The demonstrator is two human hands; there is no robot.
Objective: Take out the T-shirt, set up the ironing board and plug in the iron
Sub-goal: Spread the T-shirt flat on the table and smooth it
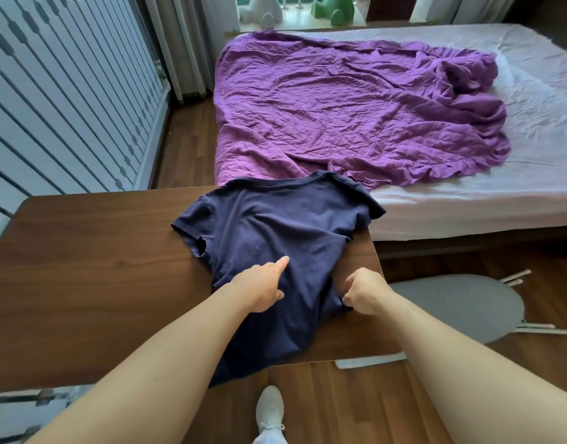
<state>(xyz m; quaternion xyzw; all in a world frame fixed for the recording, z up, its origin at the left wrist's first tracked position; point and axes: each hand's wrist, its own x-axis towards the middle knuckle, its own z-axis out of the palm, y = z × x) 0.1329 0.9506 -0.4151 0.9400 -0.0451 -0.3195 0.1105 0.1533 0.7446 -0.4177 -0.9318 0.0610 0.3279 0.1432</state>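
Observation:
A navy T-shirt [275,232] lies spread on the dark wooden table [83,257], collar toward the bed, hem hanging over the near edge. My left hand [263,286] rests on the shirt's lower middle, forefinger stretched out, other fingers curled. My right hand [365,294] pinches the shirt's right side edge near the table's right edge. A grey ironing board [461,306] lies flat on the floor to the right of the table, its white legs folded beneath it. No iron is in view.
A bed [516,193] with a white sheet and a crumpled purple cover [356,107] stands beyond the table. A striped wardrobe door [61,91] fills the left. Wooden floor [356,405] lies below, with my white shoe [269,411] on it.

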